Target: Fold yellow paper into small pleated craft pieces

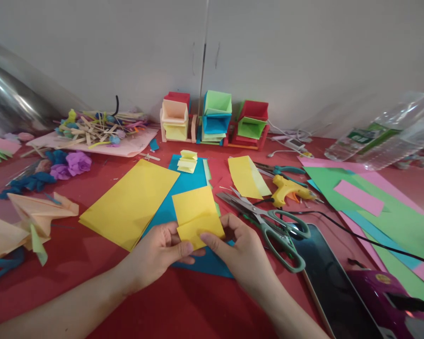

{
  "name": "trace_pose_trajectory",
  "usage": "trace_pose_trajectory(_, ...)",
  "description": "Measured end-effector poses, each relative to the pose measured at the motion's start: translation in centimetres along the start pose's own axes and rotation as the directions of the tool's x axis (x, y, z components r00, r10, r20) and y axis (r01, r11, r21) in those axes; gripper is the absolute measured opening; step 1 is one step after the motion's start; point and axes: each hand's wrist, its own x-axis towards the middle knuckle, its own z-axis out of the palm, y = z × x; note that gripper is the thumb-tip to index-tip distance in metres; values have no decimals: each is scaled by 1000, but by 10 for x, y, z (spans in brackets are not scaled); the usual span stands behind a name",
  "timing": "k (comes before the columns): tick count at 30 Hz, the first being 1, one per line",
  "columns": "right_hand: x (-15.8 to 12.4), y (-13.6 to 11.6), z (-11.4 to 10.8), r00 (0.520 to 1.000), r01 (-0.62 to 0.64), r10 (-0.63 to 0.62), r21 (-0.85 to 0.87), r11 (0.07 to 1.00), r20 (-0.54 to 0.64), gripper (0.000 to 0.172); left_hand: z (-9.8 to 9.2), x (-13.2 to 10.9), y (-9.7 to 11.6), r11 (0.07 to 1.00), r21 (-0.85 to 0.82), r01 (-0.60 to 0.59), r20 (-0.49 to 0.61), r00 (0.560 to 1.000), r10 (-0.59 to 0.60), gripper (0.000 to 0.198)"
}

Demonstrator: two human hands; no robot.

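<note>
Between my two hands is a piece of yellow paper (195,205), its lower part folded up over the rest. My left hand (161,249) pinches the paper's lower left side, thumb in front and fingers behind. At the right side, my right hand (237,238) grips the folded flap with its thumb pressed on the front. Beneath the hands lies a blue sheet (207,263). Larger yellow sheets (130,202) rest to the left. A small pleated light-yellow paper (187,161) stands on the blue sheet's far end. Green-handled scissors (284,242) lie right of my right hand.
Folded paper boxes (217,125) stand along the wall. A yellow glue gun (286,190), pliers (291,170) and a phone (334,278) are on the right, near coloured sheets (392,207). Wooden sticks (88,132), paper flowers (78,163) and folded peach paper (38,212) occupy the left.
</note>
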Motion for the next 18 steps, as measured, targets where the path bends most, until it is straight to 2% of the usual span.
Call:
trace_pose_trajectory(3,1,2,-1,1000,1,-1,23,1000,15,20,0,0,1,1000,8,-8,-34,999,8,33)
trace_pose_trajectory(9,2,5,1,994,-49,25,225,973,108,23,0,0,1,1000,7,-18,-66,998,18,28)
trace_pose_trajectory(12,1,5,2,996,-33,14,213,976,94,22,0,0,0,1000,1,-10,-86,996,10,28)
trace_pose_trajectory(14,-1,5,1,996,82,-84,81,993,19,28,0,1,1,1000,-11,1,-90,996,-2,28)
trace_pose_trajectory(15,-2,5,0,984,178,-178,-26,984,-24,36,0,1,1,1000,-21,8,-87,996,-10,27)
trace_pose_trajectory(16,-2,5,-2,953,287,-298,-150,946,-54,43,0,1,2,999,-32,11,-82,997,-14,27)
trace_pose_trajectory(18,-4,4,-6,845,485,-535,-388,783,-23,45,0,1,4,998,-59,-1,-68,998,-3,28)
